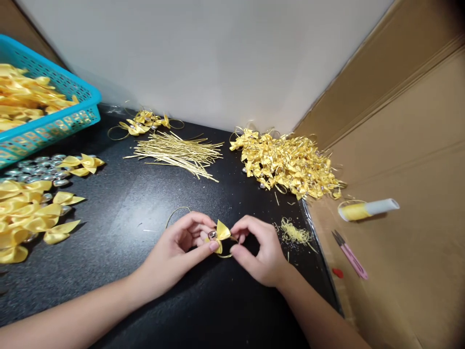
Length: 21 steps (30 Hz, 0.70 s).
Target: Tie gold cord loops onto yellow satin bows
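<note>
My left hand (pixel 191 242) pinches a yellow ribbon bow (pixel 222 231) between thumb and fingers. A small silvery bell-like piece (pixel 212 235) sits at the bow's left side. A thin gold cord (pixel 225 256) curves in a loop below the bow toward my right hand (pixel 259 249), whose thumb and forefinger are closed on it just right of the bow. Another thin strand (pixel 177 209) arcs out behind my left hand. The fingertips partly hide the bow and the cord's ends.
Cut gold cords (pixel 178 151) lie behind my hands, beside a heap of finished bows (pixel 286 162). Loose bows (pixel 32 208) and silvery pieces (pixel 39 167) lie left, near a blue basket (pixel 85 94). Thread scraps (pixel 296 232), pink snips (pixel 350 256) and a ribbon tube (pixel 381 207) are right.
</note>
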Each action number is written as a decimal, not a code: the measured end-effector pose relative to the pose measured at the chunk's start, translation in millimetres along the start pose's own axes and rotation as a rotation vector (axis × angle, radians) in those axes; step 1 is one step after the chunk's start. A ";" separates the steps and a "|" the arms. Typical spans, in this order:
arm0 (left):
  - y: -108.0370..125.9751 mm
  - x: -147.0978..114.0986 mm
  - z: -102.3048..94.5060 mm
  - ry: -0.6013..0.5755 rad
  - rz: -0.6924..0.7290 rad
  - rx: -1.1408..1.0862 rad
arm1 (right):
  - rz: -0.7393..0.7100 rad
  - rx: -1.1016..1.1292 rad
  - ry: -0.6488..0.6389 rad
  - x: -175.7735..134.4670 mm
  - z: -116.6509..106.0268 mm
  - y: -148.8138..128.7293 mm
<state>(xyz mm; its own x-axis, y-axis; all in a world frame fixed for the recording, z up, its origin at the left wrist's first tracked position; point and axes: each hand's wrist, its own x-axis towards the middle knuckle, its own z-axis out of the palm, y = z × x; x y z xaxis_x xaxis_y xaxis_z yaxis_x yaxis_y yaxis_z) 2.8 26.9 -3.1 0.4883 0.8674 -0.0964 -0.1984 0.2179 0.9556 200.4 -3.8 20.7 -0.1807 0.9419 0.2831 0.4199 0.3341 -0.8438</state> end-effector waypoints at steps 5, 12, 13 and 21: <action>3.1 1.2 2.4 0.019 0.030 -0.013 | 0.280 0.346 -0.188 1.5 1.3 8.3; 2.9 0.8 -0.8 -0.022 -0.023 -0.005 | 0.501 0.693 -0.123 6.4 7.2 18.2; 2.8 0.8 -1.2 -0.035 -0.028 0.009 | 0.505 0.686 -0.103 6.9 8.3 17.7; -0.6 -2.9 -0.4 -0.196 0.087 0.334 | 0.441 0.497 0.084 12.2 -9.5 18.5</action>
<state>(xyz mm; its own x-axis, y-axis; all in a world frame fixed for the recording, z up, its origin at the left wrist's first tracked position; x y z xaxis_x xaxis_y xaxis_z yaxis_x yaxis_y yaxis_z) 1.2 24.4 -3.5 0.6413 0.7672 0.0135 0.0252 -0.0387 0.9989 214.4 14.2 12.8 -0.0078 0.9929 -0.1187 -0.0250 -0.1188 -0.9926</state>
